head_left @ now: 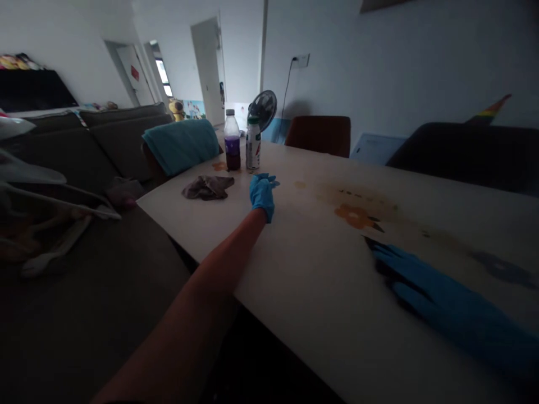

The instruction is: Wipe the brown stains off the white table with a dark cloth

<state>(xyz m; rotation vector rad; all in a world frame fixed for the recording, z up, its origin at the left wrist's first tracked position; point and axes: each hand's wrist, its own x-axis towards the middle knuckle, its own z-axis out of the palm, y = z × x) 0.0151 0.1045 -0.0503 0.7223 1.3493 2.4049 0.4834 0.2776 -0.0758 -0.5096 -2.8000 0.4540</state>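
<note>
My left hand [261, 192], in a blue glove, is stretched out over the white table [320, 269]; its fingers are slightly curled and apart and hold nothing. A crumpled grey cloth [208, 187] lies just to its left. Beyond it stand a bottle of purple liquid [232, 141] and a white bottle with a green cap [253, 145]. My right hand [425, 286], also in a blue glove, lies flat on the table at the lower right, fingers stretched out and somewhat blurred.
A small black fan [263, 109] stands behind the bottles. A chair draped with a teal towel [181, 145] sits at the table's far left corner, a brown chair [319, 134] at the far side. A grey sofa [84, 168] fills the left.
</note>
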